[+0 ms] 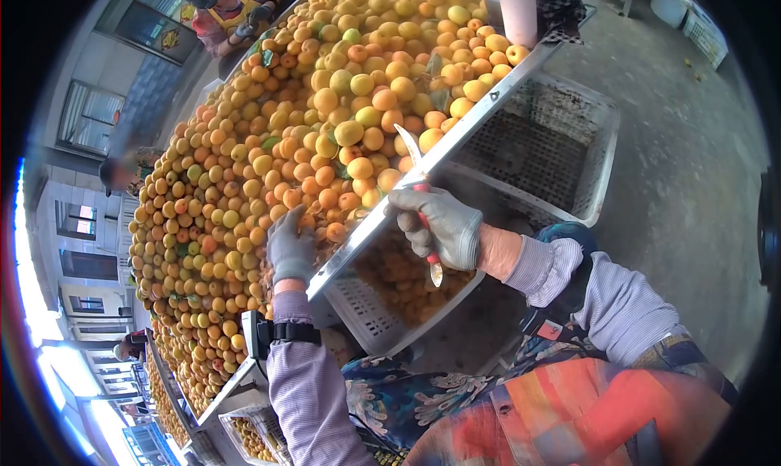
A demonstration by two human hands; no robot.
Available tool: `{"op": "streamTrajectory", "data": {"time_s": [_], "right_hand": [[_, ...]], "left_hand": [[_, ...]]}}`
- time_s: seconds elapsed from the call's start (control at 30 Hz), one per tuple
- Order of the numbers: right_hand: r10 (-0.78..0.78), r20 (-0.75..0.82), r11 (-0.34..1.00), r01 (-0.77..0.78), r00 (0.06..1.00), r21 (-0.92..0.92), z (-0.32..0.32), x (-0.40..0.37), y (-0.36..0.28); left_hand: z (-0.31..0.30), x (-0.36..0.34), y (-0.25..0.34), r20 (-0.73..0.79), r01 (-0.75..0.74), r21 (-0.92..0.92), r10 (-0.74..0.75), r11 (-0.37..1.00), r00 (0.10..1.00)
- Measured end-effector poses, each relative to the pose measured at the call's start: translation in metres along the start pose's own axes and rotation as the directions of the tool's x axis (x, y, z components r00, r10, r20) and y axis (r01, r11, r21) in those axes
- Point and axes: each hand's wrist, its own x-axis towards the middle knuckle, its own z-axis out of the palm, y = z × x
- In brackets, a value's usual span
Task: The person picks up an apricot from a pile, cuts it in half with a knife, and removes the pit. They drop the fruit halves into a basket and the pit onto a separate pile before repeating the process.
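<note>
A knife with a red handle is gripped by the right hand, whose gloved fingers are wrapped closely around it. The knife is held just outside the near edge of the table; its curved blade is pointed up past this edge, towards the fruits, and its spoon-like lower end is seen below the fist. The left hand, also gloved, is placed over the fruits just inside the near edge, with bent fingers; whether something is pinched by them cannot be told. Below the near edge, pieces of fruit are contained in a white basket, and another basket is seen farther along.
</note>
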Motion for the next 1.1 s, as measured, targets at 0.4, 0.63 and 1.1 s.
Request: {"op": "streamTrajectory", "data": {"time_s": [0.4, 0.63, 1.1], "right_hand": [[-0.008, -0.063, 0.917, -0.018, 0.998, -0.398, 0.014, -0.005, 0.007], [-0.176, 0.138, 0.603, 0.217, 0.975, -0.768, 0.008, 0.006, 0.055], [-0.233, -0.032, 0.776, 0.166, 0.972, -0.608, 0.053, -0.023, 0.047]], "left_hand": [[-0.039, -0.057, 0.039, -0.076, -0.021, -0.909, -0.115, 0.416, 0.99], [0.015, -0.119, 0.034, 0.154, 0.153, -0.988, -0.163, -0.02, 0.974], [0.045, -0.142, 0.03, 0.099, 0.148, -0.834, 0.119, -0.531, 0.988]]}}
